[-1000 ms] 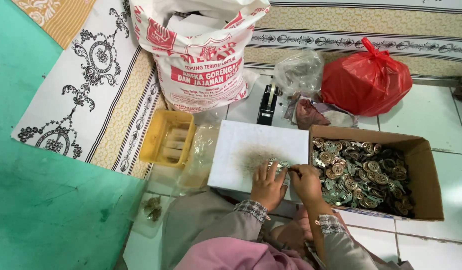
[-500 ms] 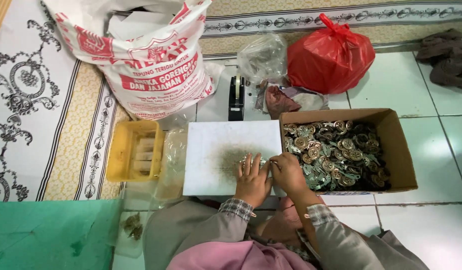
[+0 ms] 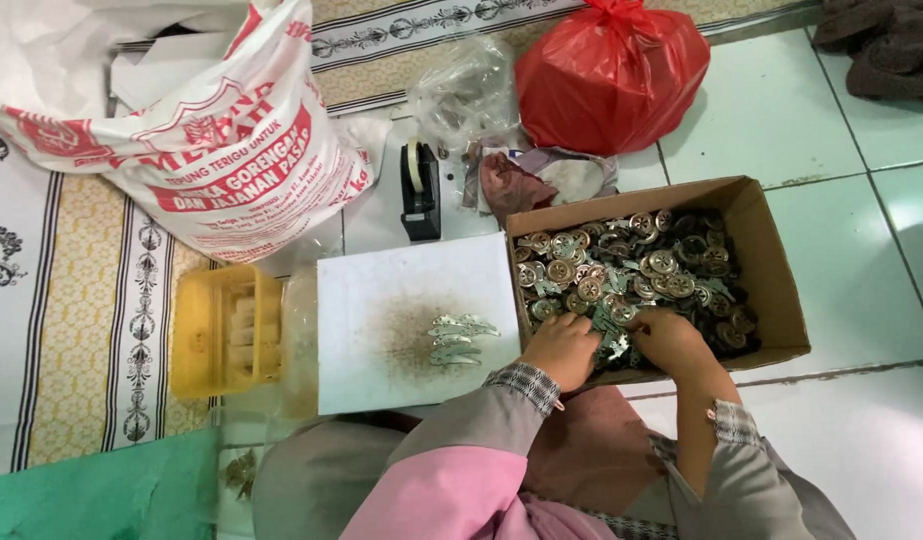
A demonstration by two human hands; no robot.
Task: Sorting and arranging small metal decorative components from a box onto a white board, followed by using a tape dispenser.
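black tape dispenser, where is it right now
In the head view the black tape dispenser stands upper centre on the floor, just beyond the white board, between the printed white sack and the brown cardboard box of metal pieces.

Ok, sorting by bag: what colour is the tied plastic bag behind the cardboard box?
Red; the tied plastic bag shows clearly in the head view.

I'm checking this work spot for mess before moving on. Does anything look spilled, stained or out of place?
The white board has a brownish smudge at its middle, beside a few metal pieces lying on it. A few more bits lie loose on the floor by the green mat, apart from the cardboard box.
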